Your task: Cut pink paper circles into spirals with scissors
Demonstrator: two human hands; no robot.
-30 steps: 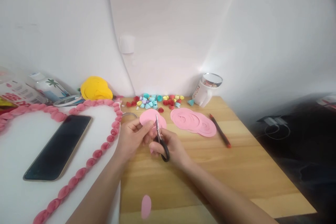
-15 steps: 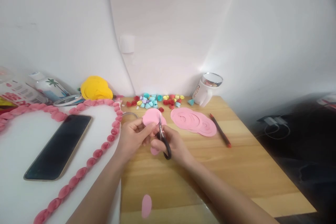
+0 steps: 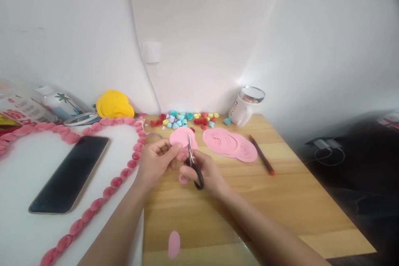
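1. Head view: left hand (image 3: pixel 156 162), thumb and fingers pinched on flat, rounded pink paper (image 3: pixel 179 136), above the grained wooden table (image 3: pixel 280 208).
2. Right hand (image 3: pixel 207 172), curled round scissors (image 3: pixel 190 151); metal blades at the paper, black handles.
3. Pink discs (image 3: pixel 216 139), thin, spiral-cut, overlapping.
4. Rosettes (image 3: pixel 108 192), rolled, pink.

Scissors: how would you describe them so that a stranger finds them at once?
Find the wooden table, then the right hand above it. That hand holds the scissors, whose black handle and metal blades set them apart from the pink paper in the left hand.
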